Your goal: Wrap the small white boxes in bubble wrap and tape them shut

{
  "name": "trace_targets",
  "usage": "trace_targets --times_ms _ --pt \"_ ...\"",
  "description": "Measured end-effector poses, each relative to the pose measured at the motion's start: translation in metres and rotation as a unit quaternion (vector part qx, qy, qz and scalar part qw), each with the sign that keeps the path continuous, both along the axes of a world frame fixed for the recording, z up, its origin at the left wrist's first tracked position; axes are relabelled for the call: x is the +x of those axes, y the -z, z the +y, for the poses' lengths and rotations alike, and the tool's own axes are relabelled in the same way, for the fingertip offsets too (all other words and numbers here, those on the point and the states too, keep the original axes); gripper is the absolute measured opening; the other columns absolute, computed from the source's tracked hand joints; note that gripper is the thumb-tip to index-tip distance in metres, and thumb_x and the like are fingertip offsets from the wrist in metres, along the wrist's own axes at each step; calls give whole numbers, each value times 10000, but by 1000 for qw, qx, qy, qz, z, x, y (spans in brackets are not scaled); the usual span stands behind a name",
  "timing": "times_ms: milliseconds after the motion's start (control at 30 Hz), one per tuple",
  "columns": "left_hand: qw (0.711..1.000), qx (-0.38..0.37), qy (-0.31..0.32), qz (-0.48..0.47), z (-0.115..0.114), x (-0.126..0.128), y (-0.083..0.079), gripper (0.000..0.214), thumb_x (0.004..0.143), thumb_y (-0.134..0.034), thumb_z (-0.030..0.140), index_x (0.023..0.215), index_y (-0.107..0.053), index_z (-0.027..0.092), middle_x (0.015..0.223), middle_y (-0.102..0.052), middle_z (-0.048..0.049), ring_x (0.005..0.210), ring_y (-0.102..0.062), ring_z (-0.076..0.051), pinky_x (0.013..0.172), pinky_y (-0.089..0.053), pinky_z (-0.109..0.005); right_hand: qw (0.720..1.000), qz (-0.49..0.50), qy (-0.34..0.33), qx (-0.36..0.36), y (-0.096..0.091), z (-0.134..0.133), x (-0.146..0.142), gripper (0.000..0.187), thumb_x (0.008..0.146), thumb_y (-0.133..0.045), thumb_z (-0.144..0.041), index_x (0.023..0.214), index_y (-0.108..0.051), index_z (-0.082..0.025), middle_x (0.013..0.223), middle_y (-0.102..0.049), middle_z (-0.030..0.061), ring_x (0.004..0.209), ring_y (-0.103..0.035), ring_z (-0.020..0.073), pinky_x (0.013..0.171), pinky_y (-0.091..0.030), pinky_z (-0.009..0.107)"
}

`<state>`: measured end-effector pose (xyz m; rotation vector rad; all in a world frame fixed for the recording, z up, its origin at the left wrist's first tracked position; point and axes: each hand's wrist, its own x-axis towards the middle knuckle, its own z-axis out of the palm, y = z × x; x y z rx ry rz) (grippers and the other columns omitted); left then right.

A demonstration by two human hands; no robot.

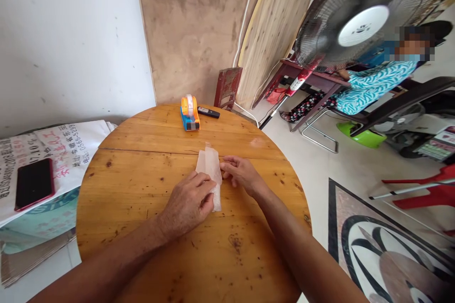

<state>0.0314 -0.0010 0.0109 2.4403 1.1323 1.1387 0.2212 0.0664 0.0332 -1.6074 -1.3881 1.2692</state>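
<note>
A folded strip of thin, whitish, translucent wrapping sheet (212, 163) lies on the round wooden table (142, 199). My left hand (190, 199) rests over its lower left part, fingers curled and closed on the sheet. At the right edge of the strip is my right hand (241, 175), its thumb and fingers bent but apart, fingertips at or just touching the edge. Whether anything is wrapped inside the folds cannot be seen. Beyond both hands stands an orange and blue tape dispenser (190, 112) with a roll of clear tape.
A black box cutter or similar slim object (208, 112) lies by the dispenser. On the left, a phone (34, 184) rests on a printed white sack (78, 144). A wooden chair (227, 86) touches the far side. A fan (362, 26) and a seated person (377, 80) are at right.
</note>
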Motion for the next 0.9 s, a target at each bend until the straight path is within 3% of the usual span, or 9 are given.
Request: trace_targets --times_ms 167,367,533,733,900 --pt "1000 -5 4 1 -1 0 -1 226 841 -500 78 978 -663 154 957 -664 -76 869 -574 -223 762 -505 -361 998 46 -34 -34 1 21 -17 305 680 -748 -336 883 -606 -158 442 -479 -88 340 -342 54 313 -214 176" --pt "1000 -12 12 -5 -1 0 0 234 846 -499 73 1011 -647 147 973 -659 -74 884 -585 -213 830 -506 -384 987 117 -83 -71 2 34 -18 359 565 -791 -396 777 -614 -166 472 -431 -96 386 -255 34 350 -123 183" --pt "1000 -15 11 -9 -1 0 0 244 839 -502 71 1027 -635 149 993 -658 -82 884 -574 -219 785 -515 -372 987 128 -96 -2 9 38 -25 285 540 -768 -334 696 -595 -170 611 -549 -54 520 -426 71 475 -329 196" --pt "999 -35 7 -10 -1 0 1 245 838 -496 88 1033 -620 169 1024 -660 -87 933 -586 -231 820 -525 -376 989 110 -64 76 17 34 -32 177 611 -702 -310 681 -590 -192 616 -535 -57 548 -433 91 503 -352 203" --pt "996 -83 -17 -13 -1 -1 -1 210 831 -504 136 1013 -601 176 984 -657 -81 936 -603 -243 822 -529 -390 981 163 -73 74 2 19 -30 292 615 -752 -401 765 -592 -208 708 -615 -24 625 -519 131 590 -445 249"
